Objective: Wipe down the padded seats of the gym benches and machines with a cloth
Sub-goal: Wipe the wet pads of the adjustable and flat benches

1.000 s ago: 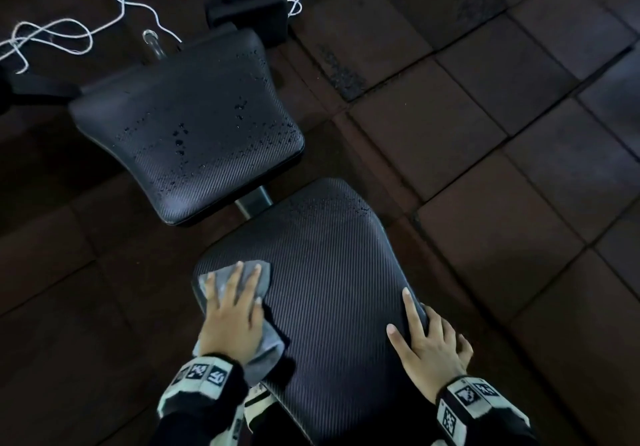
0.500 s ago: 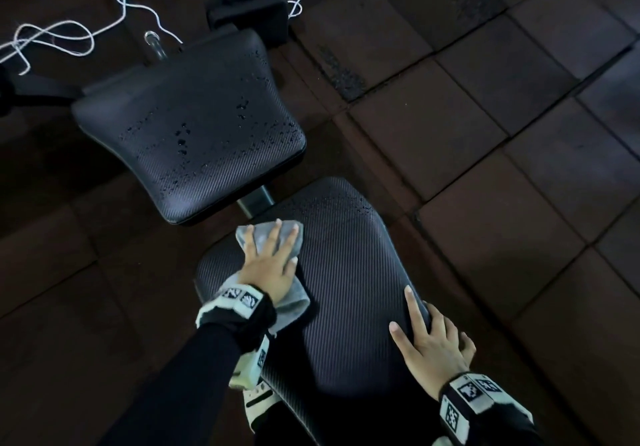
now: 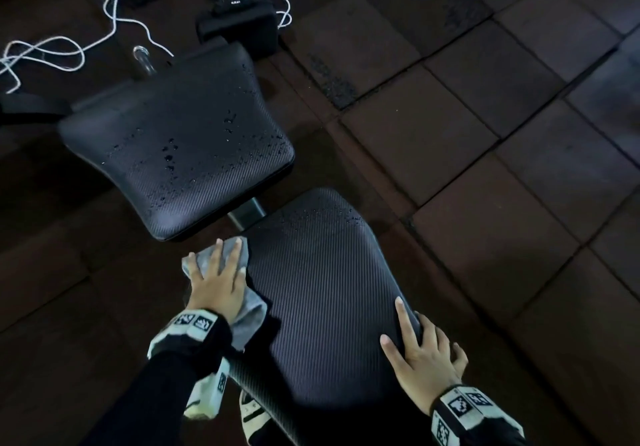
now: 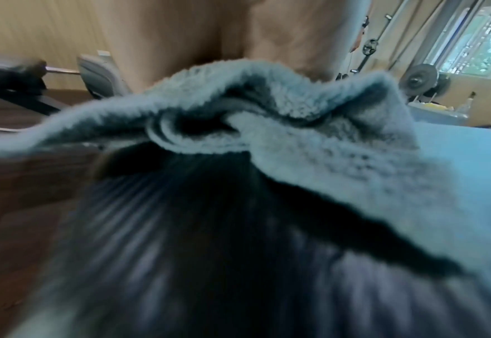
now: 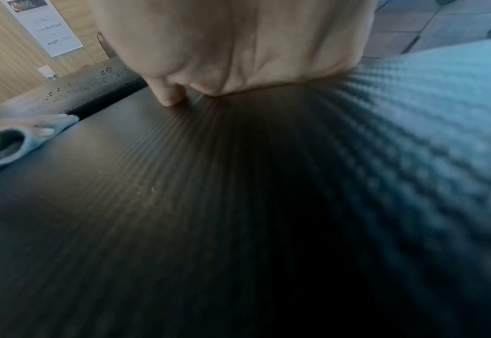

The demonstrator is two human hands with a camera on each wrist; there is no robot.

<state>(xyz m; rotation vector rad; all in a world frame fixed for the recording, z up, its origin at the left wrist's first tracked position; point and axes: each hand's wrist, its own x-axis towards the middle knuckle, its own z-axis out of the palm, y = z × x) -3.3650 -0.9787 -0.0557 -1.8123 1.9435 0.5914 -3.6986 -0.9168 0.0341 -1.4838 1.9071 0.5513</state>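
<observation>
Both hands are flat on the near seat pad (image 3: 322,293). Left hand (image 3: 216,281) has its fingers (image 3: 215,255) straight and spread, pressing a grey cloth (image 3: 247,317) onto the pad's far-left corner. That cloth is fluffy microfibre, bunched into folds under the palm. Right hand (image 3: 424,359) lies relaxed on the near-right edge, thumb and forefinger on top, other fingers draped over the side, gripping nothing. The pad is black ribbed vinyl with rounded corners. Beyond it the second pad (image 3: 180,141), same weave, is dotted with water droplets (image 3: 169,158). Brown tiled floor (image 3: 485,151) all around.
</observation>
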